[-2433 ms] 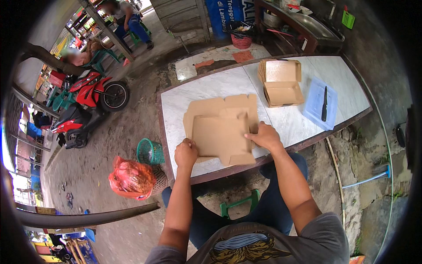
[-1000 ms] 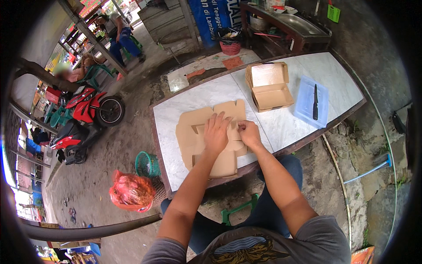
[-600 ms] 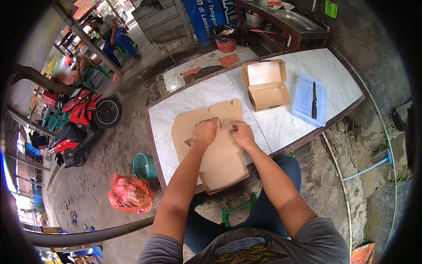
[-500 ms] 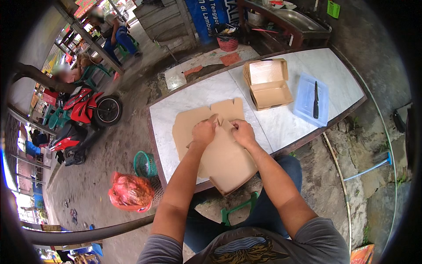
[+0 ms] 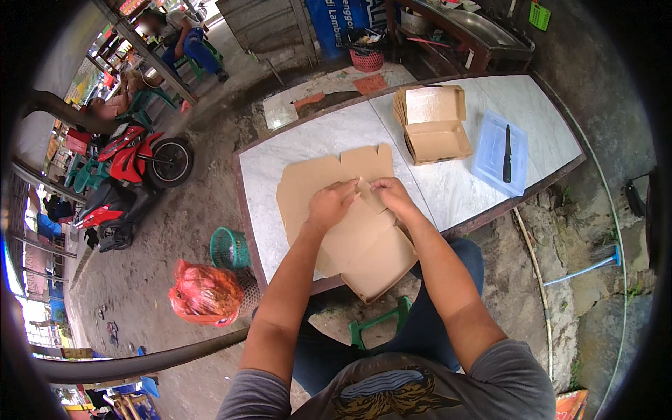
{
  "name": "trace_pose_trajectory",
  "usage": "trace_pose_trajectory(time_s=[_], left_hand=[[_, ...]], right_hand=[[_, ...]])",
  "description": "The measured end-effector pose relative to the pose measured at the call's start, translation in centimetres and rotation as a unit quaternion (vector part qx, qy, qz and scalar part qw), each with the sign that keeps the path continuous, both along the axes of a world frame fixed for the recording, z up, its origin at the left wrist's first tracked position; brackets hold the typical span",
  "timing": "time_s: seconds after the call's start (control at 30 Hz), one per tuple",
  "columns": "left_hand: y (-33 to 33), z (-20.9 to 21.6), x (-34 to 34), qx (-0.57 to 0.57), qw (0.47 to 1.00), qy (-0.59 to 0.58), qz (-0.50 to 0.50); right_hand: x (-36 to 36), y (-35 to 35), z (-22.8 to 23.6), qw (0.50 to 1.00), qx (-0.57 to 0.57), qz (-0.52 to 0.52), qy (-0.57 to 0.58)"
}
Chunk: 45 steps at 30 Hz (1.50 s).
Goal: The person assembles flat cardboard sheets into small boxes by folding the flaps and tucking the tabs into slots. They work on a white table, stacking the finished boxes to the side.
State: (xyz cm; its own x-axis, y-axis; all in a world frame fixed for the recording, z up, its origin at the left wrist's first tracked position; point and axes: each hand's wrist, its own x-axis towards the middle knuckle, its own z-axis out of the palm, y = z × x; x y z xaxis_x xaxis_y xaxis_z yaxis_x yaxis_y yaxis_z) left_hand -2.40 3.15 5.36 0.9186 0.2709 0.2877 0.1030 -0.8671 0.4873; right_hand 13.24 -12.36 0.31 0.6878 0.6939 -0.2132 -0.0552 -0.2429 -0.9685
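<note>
A brown cardboard box blank (image 5: 378, 255) lies partly folded on the table, its near panel reaching past the front edge. My left hand (image 5: 332, 206) is closed on a small flap at its far side. Just to the right, my right hand (image 5: 395, 197) pinches the adjoining flap between thumb and fingers. The two sets of fingertips nearly meet, with upturned card between them. Beneath and behind lie more flat cardboard blanks (image 5: 302, 183); how many is hidden.
Folded cardboard boxes (image 5: 439, 142), nested with lids up, stand at the back right. Beside them a black-handled knife (image 5: 507, 155) rests on a clear plastic container (image 5: 483, 164). Left of the marble-look table (image 5: 273, 157) are a green basket (image 5: 229, 248) and a red plastic bag (image 5: 205, 294).
My hands have come closer together at the flaps, and my right wrist has turned inward. The near panel of the blank now shows more of its folded edges. The whole view has shifted slightly.
</note>
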Motion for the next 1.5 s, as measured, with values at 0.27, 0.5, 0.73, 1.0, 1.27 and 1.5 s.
trace_pose_trajectory(time_s=[0.27, 0.5, 0.73, 1.0, 1.27, 1.5], left_hand=[[-1.1, -0.9, 0.0, 0.094, 0.994, 0.048, 0.005], [-2.7, 0.4, -2.3, 0.216, 0.970, -0.088, 0.073], [-9.8, -1.0, -6.5, 0.080, 0.994, 0.022, 0.073], [-19.3, 1.3, -14.7, -0.355, 0.928, 0.106, 0.049], [-22.2, -3.9, -14.8, -0.741, 0.651, 0.149, 0.071], [-23.5, -2.9, -13.3, -0.766, 0.618, 0.163, 0.066]], right_hand=[[-0.1, -0.9, 1.3, 0.997, -0.018, -0.025, -0.072], [0.1, -5.1, 6.0, 0.903, -0.318, 0.083, -0.275], [-3.1, -4.8, 6.7, 0.891, -0.315, 0.112, -0.307], [-2.5, -3.9, 3.1, 0.950, -0.195, 0.088, -0.229], [-2.4, -4.6, 5.4, 0.997, -0.071, 0.006, 0.010], [-1.7, -5.3, 6.4, 0.995, 0.012, -0.066, 0.079]])
